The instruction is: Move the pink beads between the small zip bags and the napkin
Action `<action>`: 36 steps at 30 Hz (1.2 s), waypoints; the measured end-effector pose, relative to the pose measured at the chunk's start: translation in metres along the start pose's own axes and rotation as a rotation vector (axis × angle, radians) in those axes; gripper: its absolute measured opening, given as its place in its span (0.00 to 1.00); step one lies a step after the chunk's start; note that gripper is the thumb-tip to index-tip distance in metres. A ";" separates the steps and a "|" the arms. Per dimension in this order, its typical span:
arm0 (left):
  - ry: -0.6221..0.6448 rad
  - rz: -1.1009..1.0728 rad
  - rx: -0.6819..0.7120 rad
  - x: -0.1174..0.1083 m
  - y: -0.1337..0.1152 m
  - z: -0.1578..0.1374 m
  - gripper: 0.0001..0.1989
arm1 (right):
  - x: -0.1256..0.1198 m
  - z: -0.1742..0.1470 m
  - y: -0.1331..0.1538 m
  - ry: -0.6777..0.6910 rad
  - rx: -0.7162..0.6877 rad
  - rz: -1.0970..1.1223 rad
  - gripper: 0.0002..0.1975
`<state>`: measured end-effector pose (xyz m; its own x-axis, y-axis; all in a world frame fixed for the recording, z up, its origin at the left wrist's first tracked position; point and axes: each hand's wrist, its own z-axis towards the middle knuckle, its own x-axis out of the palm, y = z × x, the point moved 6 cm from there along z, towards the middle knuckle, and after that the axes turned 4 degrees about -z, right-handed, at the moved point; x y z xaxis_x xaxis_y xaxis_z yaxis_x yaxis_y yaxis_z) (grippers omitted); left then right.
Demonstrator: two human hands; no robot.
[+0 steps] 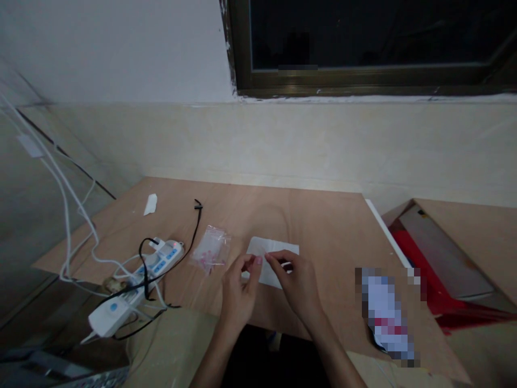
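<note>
Clock face centred on the white sheet (270, 276), 12 toward the wall. The sheet is laid on the wooden tabletop (323, 226) and is partly covered from view by both hands.

The left hand (239, 285) is placed at 8 o'clock, the right hand (299, 283) at 4 o'clock. Fingertips are brought near each other in front of the sheet. On each hand, thumb and index finger are set narrow, as in a pinch; whether they are fully closed cannot be told. A thin, pale or clear piece may be held between them, but this is not resolved. Contact with the sheet cannot be confirmed.

A clear bag with pink marks (210, 249) is located at 9 o'clock, just beside the left hand and not held. Farther out, a power strip (161, 261) is seen at 8 to 9 o'clock and a white scrap (151, 205) at 10. A pixelated item (386, 315) is noted at 4.

Step in hand, as judged: fine two-handed fingertip work. For the next move, a light, steady pinch is called for, with both wrists kept level.
</note>
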<state>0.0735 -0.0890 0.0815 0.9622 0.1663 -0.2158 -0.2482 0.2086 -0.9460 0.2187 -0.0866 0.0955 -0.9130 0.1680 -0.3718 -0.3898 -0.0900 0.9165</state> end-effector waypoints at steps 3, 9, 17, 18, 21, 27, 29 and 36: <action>0.057 -0.193 -0.137 0.012 0.003 0.002 0.15 | 0.002 -0.009 0.012 -0.026 -0.132 -0.147 0.11; 0.055 -0.428 -0.302 0.018 0.013 0.005 0.17 | 0.005 -0.015 0.006 -0.015 -0.172 -0.098 0.12; -0.011 -0.489 -0.390 0.025 0.026 -0.007 0.16 | 0.005 -0.019 -0.010 0.056 -0.046 -0.029 0.11; -0.014 -0.502 -0.406 0.026 0.029 -0.008 0.16 | 0.005 -0.020 -0.011 0.068 -0.042 -0.039 0.11; 0.006 -0.482 -0.420 0.030 0.036 -0.013 0.16 | 0.005 -0.022 -0.018 0.092 -0.011 -0.042 0.11; 0.042 -0.341 -0.332 0.034 0.035 -0.022 0.14 | 0.001 -0.027 -0.033 0.094 0.061 -0.046 0.11; 0.049 -0.293 -0.289 0.036 0.033 -0.025 0.14 | -0.002 -0.031 -0.036 0.068 0.058 -0.062 0.11; 0.242 -0.117 -0.186 0.045 0.029 -0.032 0.14 | -0.011 -0.038 -0.042 0.022 0.041 -0.090 0.09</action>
<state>0.1135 -0.1062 0.0369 0.9872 -0.0869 -0.1336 -0.1315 0.0295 -0.9909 0.2406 -0.1224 0.0555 -0.8772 0.1521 -0.4554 -0.4653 -0.0348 0.8845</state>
